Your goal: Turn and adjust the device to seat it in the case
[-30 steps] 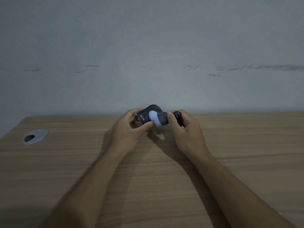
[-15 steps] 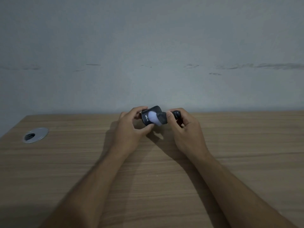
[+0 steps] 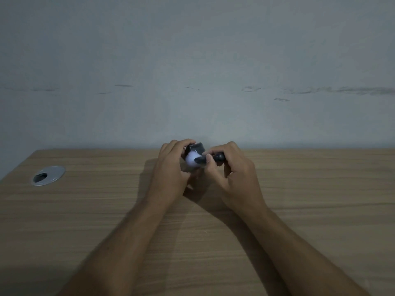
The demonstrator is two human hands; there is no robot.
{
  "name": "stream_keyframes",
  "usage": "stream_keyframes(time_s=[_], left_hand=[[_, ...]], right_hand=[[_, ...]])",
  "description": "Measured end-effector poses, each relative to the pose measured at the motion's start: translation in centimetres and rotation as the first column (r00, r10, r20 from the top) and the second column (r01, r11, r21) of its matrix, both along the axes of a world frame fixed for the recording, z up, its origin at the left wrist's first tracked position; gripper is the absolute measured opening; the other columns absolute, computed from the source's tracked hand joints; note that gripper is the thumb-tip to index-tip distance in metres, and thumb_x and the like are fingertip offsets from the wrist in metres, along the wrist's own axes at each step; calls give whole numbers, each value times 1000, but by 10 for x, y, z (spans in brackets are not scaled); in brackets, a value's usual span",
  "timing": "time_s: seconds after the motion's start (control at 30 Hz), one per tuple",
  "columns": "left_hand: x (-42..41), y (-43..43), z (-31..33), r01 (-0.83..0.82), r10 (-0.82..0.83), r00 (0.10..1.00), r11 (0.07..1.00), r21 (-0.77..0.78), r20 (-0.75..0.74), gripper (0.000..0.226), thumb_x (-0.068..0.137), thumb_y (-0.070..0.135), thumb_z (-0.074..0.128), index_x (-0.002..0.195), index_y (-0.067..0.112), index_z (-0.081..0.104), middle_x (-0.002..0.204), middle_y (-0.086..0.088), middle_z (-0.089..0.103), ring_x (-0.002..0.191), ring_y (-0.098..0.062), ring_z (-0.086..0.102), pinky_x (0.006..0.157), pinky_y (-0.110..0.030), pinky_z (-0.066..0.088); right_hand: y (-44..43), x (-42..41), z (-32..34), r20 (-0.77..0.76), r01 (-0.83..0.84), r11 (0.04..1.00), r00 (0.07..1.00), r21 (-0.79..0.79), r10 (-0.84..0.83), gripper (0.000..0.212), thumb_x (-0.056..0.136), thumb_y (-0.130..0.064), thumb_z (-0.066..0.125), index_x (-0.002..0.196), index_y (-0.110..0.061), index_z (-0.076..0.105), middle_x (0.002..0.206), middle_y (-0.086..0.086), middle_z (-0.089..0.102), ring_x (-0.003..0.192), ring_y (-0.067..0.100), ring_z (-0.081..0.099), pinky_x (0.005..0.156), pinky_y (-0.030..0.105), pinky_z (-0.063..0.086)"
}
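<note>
Pale grey wall [image 3: 192,60] behind a light wood-grain worktop [image 3: 85,221], w/ a round silver cable grommet [image 3: 48,175] at far left. Hands close together above the worktop's far edge: left hand [image 3: 171,169] grips a small black box-like device [image 3: 195,148]; right hand [image 3: 233,169] pinches a small black-handled brush w/ white tip [image 3: 197,160] against it.

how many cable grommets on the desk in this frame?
1. The metal cable grommet sits in the wooden desk near its far left corner, left of both hands. Desk areas under the arms or outside the frame could hide others.
</note>
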State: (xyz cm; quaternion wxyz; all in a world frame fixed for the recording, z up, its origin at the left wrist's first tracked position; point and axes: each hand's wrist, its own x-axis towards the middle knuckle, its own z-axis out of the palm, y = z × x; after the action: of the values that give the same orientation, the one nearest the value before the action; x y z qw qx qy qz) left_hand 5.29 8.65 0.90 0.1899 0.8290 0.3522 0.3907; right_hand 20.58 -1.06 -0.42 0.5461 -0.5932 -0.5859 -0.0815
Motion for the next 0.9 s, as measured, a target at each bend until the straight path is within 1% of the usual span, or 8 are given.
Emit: stream_keyframes(time_s=[0.13, 0.2, 0.3, 0.43, 0.53, 0.63, 0.73, 0.9], left_hand=[[4, 4, -1, 3, -3, 1000, 1000, 20, -17, 49, 74, 3, 92, 119, 6, 73, 111, -6, 70, 106, -28, 61, 84, -27, 49], [6, 5, -3, -1, 2, 1000, 1000, 31, -28, 49, 74, 4, 91, 119, 4, 72, 110, -8, 70, 105, -29, 61, 84, -35, 49], [5, 5, -4, 1, 0, 1000, 999, 43, -16, 64, 76, 7, 91, 136, 11, 69, 121, -2, 70, 112, -22, 59, 88, -26, 47], [4, 8, -5, -57, 57, 998, 997, 50, 2, 69, 82, 9, 90, 145, 16, 64, 124, 2, 66, 113, -14, 54, 88, -14, 37], [4, 6, -4, -58, 57, 998, 997, 53, 13, 70, 78, 11, 91, 143, 15, 66, 123, 0, 69, 115, -19, 59, 91, -20, 39], [4, 7, -2, -15, 15, 1000, 996, 93, 7, 68, 73, 14, 95, 137, 10, 71, 110, -4, 72, 104, -24, 61, 82, -27, 44], [5, 5, -2, 27, -24, 1000, 983, 180, -18, 58, 73, 16, 98, 127, 8, 76, 99, -5, 72, 95, -26, 64, 78, -37, 52], [2, 4, -2, 11, -20, 998, 989, 148, 58, 63, 80, 11, 94, 140, 11, 74, 117, -5, 81, 105, -20, 71, 89, -23, 48]], right_hand=[[0, -1, 3, 92, 61, 995, 993, 79, -68, 22, 107, -17, 70, 127, -11, 77, 107, -3, 63, 85, -19, 50, 83, 4, 38], [0, -1, 4, 104, 63, 994, 992, 88, -72, 25, 108, -16, 70, 131, -12, 76, 108, -3, 62, 86, -21, 50, 85, 4, 38], [-2, 0, 5, 133, 49, 995, 989, 82, -60, 21, 106, -19, 69, 121, -10, 78, 104, 0, 66, 84, -12, 52, 80, 6, 37], [-2, 1, 0, 197, 15, 1000, 980, 23, -20, 18, 101, -18, 69, 108, -6, 79, 98, 5, 69, 85, 18, 63, 76, 20, 44], [0, 1, 1, 172, 84, 996, 981, 43, -90, 21, 106, -22, 68, 115, -7, 78, 103, 5, 69, 88, 13, 61, 81, 10, 40], [0, 2, 3, 122, 116, 990, 984, 79, -126, 23, 109, -15, 71, 131, -11, 76, 110, 4, 67, 94, 0, 59, 88, 8, 40], [-1, 3, 2, 111, 104, 991, 987, 87, -114, 23, 108, -13, 72, 130, -13, 76, 109, 1, 67, 91, -13, 54, 87, 5, 39], [-1, 4, 3, 141, 37, 998, 989, 59, -45, 13, 103, -15, 69, 107, -8, 78, 97, 2, 70, 84, 15, 63, 76, 17, 42]])
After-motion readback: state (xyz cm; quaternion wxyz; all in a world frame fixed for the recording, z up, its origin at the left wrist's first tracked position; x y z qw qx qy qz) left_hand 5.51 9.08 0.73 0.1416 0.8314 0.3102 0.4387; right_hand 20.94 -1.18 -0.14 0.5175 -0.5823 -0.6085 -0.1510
